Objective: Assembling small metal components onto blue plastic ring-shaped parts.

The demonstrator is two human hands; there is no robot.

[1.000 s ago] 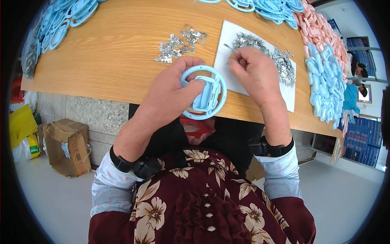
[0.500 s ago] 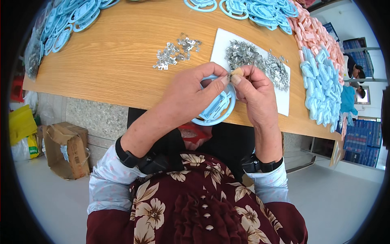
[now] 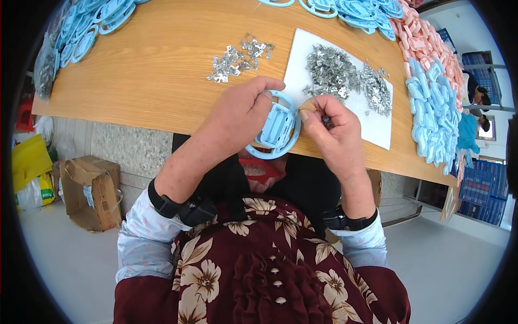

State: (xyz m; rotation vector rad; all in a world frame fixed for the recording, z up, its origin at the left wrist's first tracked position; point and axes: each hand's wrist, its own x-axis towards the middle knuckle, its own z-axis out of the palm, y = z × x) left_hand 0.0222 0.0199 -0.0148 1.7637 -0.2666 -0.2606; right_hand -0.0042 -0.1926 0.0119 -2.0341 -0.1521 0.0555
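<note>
My left hand (image 3: 237, 116) grips a light blue plastic ring-shaped part (image 3: 278, 129) by its left rim, fingers folded over the edge. The part is tilted at the table's near edge, its raised rectangular centre facing up. Just right of the ring, my right hand (image 3: 340, 132) is closed, thumb and forefinger pinched near the rim. A tan covering (image 3: 308, 105) wraps a fingertip there. Small dark metal pieces (image 3: 327, 121) show within its curled fingers; what the pinch itself holds is too small to make out.
Beyond my hands, a white sheet (image 3: 372, 136) carries heaps of small metal pieces (image 3: 330, 70). Left of it lies a looser scatter of metal clips (image 3: 237, 60). Blue ring parts (image 3: 110, 13) pile far left; pink parts (image 3: 423, 40) and blue parts (image 3: 429, 108) at right. A cardboard box (image 3: 91, 189) stands on the floor.
My hands have separated from where their fingertips met over the blue part. The left hand and the ring moved slightly left, uncovering its centre; metal pieces now show in the right hand.
</note>
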